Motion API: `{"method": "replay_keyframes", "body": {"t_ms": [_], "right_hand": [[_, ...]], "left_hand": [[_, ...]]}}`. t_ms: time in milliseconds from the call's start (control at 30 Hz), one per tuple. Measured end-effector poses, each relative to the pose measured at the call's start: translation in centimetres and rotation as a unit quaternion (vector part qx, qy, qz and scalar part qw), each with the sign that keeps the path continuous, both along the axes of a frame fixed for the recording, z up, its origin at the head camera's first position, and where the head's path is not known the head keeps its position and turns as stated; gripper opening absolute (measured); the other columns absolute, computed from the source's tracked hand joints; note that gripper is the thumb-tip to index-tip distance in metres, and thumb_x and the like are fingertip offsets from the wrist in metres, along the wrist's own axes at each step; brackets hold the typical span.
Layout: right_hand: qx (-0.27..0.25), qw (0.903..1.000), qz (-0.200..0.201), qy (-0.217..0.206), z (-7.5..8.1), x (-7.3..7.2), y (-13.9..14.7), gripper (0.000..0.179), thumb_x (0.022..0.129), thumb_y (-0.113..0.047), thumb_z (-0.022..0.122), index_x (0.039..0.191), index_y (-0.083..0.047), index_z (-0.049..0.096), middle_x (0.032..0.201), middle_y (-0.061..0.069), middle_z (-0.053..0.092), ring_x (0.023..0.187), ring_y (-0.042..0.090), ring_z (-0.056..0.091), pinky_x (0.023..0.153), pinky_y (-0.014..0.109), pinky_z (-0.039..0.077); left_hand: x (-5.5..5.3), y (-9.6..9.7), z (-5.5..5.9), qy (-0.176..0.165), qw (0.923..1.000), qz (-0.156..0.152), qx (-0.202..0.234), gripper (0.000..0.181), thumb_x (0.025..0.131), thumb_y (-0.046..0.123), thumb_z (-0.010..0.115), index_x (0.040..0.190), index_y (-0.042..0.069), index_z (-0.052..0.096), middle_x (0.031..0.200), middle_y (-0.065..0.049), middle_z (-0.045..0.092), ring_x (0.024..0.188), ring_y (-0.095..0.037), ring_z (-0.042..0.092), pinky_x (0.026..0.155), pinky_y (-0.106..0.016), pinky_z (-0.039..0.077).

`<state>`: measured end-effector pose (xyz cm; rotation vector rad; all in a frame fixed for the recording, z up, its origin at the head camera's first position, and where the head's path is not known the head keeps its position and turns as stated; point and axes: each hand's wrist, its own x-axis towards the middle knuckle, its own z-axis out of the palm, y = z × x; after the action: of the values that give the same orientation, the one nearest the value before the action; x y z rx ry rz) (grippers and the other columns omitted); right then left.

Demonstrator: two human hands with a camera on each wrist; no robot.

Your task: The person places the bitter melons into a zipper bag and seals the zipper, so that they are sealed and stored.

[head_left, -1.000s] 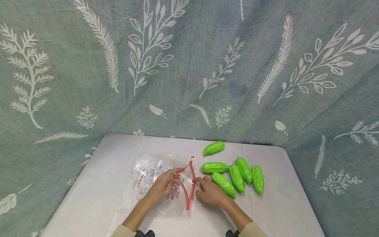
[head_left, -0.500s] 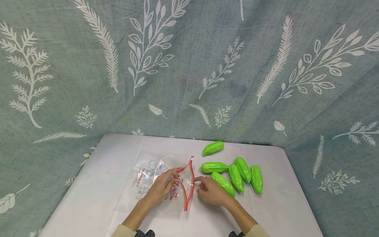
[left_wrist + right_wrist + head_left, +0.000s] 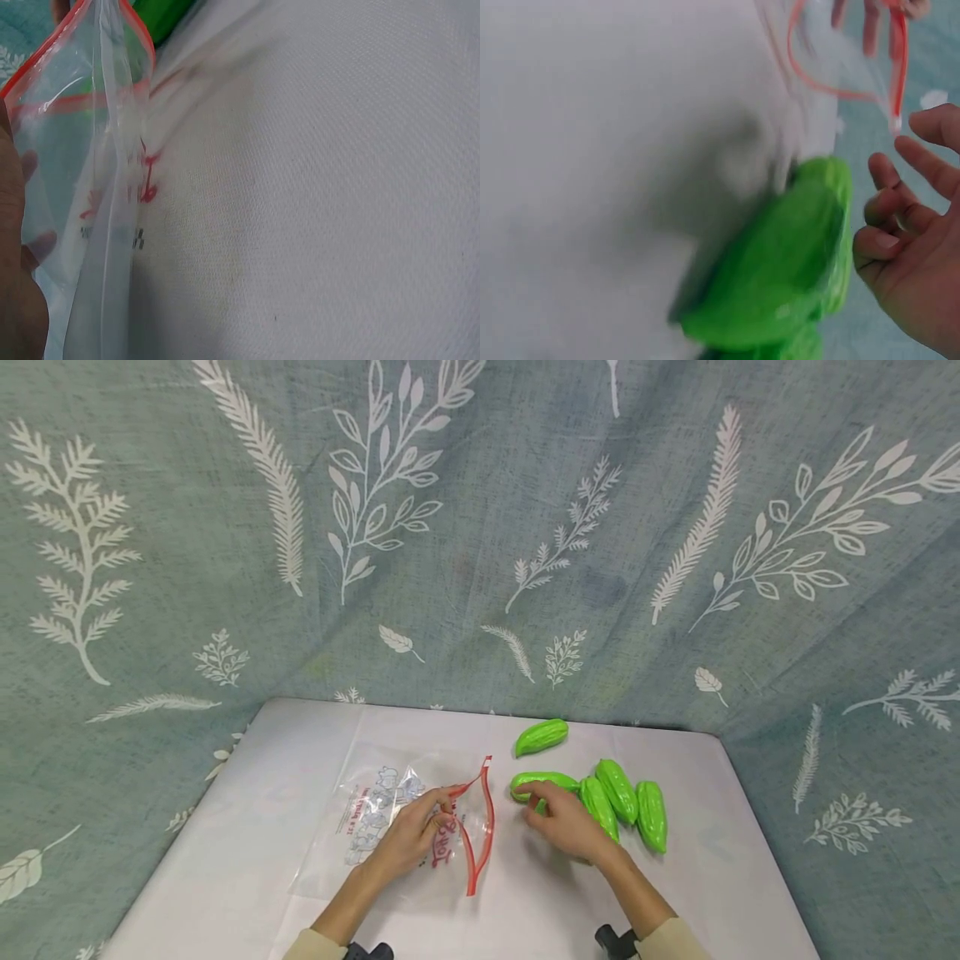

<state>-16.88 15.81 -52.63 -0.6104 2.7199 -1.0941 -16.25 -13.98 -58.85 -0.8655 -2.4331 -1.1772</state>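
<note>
A clear zip bag (image 3: 337,860) with red edging at its mouth (image 3: 490,827) and printed figures lies on the left. My left hand (image 3: 411,833) pinches the near side of that mouth, which gapes to the right; the left wrist view shows the bag's film (image 3: 112,165) beside the fingers (image 3: 15,225). My right hand (image 3: 567,822) hovers over the bitter melons, glossy, ridged and bright green, its fingers loosely bent and holding nothing. Below its fingertips lies one bitter melon (image 3: 558,777); another is mostly hidden under the hand. In the right wrist view a bitter melon (image 3: 780,270) sits beside the hand (image 3: 922,240).
Several more bitter melons lie to the right, among them ones at the middle (image 3: 618,791) and the far right (image 3: 652,816). A single bitter melon (image 3: 542,737) rests near the back edge. The white table (image 3: 705,877) ends against a patterned grey-green cloth (image 3: 450,568).
My right hand has left the red edge of the bag's mouth and moved right and up over the bitter melons. The left hand keeps its pinch on the bag.
</note>
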Motion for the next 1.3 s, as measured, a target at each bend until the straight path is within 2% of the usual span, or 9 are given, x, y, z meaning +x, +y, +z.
{"method": "replay_keyframes", "body": {"t_ms": [133, 267, 333, 467, 600, 767, 933, 1133, 1300], "right_hand": [[0.004, 0.9995, -0.024, 0.018, 0.5, -1.5, 1.5, 0.034, 0.097, -0.017, 0.066, 0.131, -0.014, 0.064, 0.103, -0.002, 0.063, 0.076, 0.011, 0.05, 0.068, 0.029, 0.045], [0.002, 0.9991, -0.04, 0.016, 0.6, -2.8, 3.1, 0.035, 0.097, -0.015, 0.067, 0.132, -0.015, 0.064, 0.11, 0.007, 0.066, 0.077, 0.016, 0.05, 0.074, 0.037, 0.046], [-0.002, 0.9992, -0.039, 0.009, 0.5, -3.3, 3.8, 0.036, 0.096, -0.016, 0.068, 0.132, -0.014, 0.063, 0.117, 0.011, 0.067, 0.086, 0.021, 0.057, 0.089, 0.045, 0.047], [0.0, 0.9993, -0.035, -0.013, 0.5, -3.9, 4.8, 0.04, 0.096, -0.021, 0.07, 0.135, -0.017, 0.063, 0.133, 0.008, 0.063, 0.114, 0.034, 0.054, 0.103, 0.058, 0.039], [0.016, 0.9993, -0.029, -0.019, 0.4, -4.3, 5.5, 0.046, 0.093, -0.022, 0.073, 0.138, -0.017, 0.062, 0.141, 0.005, 0.059, 0.121, 0.035, 0.046, 0.097, 0.055, 0.043], [0.079, 0.9964, -0.026, 0.013, -0.1, -4.7, 5.9, 0.051, 0.089, -0.021, 0.077, 0.138, -0.018, 0.062, 0.138, 0.007, 0.061, 0.118, 0.029, 0.048, 0.095, 0.051, 0.043], [0.145, 0.9885, -0.026, 0.037, -0.6, -4.9, 5.8, 0.054, 0.087, -0.019, 0.08, 0.137, -0.021, 0.062, 0.133, 0.008, 0.064, 0.105, 0.025, 0.048, 0.086, 0.045, 0.043], [0.171, 0.9846, -0.025, 0.028, -1.0, -5.0, 5.7, 0.054, 0.086, -0.016, 0.08, 0.137, -0.022, 0.062, 0.124, 0.008, 0.068, 0.096, 0.021, 0.047, 0.081, 0.04, 0.044], [0.175, 0.9838, -0.033, 0.016, -1.2, -4.9, 5.7, 0.051, 0.087, -0.015, 0.078, 0.136, -0.022, 0.062, 0.121, 0.007, 0.069, 0.097, 0.022, 0.049, 0.082, 0.042, 0.047]], "left_hand": [[0.2, -0.1, -0.1, 0.0, 0.9999, 0.01, -0.003, 0.021, 0.093, 0.009, 0.067, 0.101, 0.024, 0.055, 0.129, -0.001, 0.067, 0.109, -0.016, 0.066, 0.086, -0.034, 0.056], [0.3, -0.2, -0.2, -0.012, 0.9998, 0.013, -0.001, 0.022, 0.092, 0.009, 0.068, 0.101, 0.024, 0.055, 0.137, 0.001, 0.064, 0.123, -0.024, 0.063, 0.094, -0.039, 0.056], [0.3, -0.1, -0.2, -0.017, 0.9998, 0.011, 0.001, 0.02, 0.092, 0.009, 0.068, 0.1, 0.023, 0.056, 0.137, 0.001, 0.064, 0.12, -0.022, 0.064, 0.091, -0.036, 0.057], [0.2, -0.1, -0.4, -0.013, 0.9999, 0.004, 0.005, 0.019, 0.092, 0.007, 0.068, 0.098, 0.019, 0.056, 0.136, 0.001, 0.065, 0.113, -0.018, 0.066, 0.083, -0.031, 0.055], [0.2, -0.1, -0.3, -0.015, 0.9999, 0.004, 0.006, 0.017, 0.092, 0.009, 0.068, 0.098, 0.019, 0.055, 0.137, 0.002, 0.064, 0.115, -0.018, 0.066, 0.081, -0.03, 0.054], [0.3, -0.2, -0.1, -0.028, 0.9996, 0.004, 0.005, 0.013, 0.095, 0.012, 0.066, 0.099, 0.019, 0.055, 0.138, 0.003, 0.064, 0.115, -0.018, 0.066, 0.081, -0.03, 0.055], [0.2, 0.1, 0.1, -0.038, 0.9992, -0.004, 0.01, 0.014, 0.094, 0.009, 0.066, 0.1, 0.017, 0.056, 0.128, -0.001, 0.067, 0.093, -0.008, 0.065, 0.078, -0.027, 0.054], [0.3, 0.2, 0.1, -0.031, 0.9995, 0.003, 0.007, 0.018, 0.093, 0.008, 0.067, 0.099, 0.019, 0.055, 0.133, 0.0, 0.065, 0.091, -0.004, 0.06, 0.077, -0.027, 0.053], [0.1, 0.4, 0.1, -0.023, 0.9997, 0.0, 0.008, 0.024, 0.092, 0.005, 0.069, 0.102, 0.023, 0.056, 0.124, 0.004, 0.067, 0.092, -0.006, 0.059, 0.078, -0.027, 0.052]]}}
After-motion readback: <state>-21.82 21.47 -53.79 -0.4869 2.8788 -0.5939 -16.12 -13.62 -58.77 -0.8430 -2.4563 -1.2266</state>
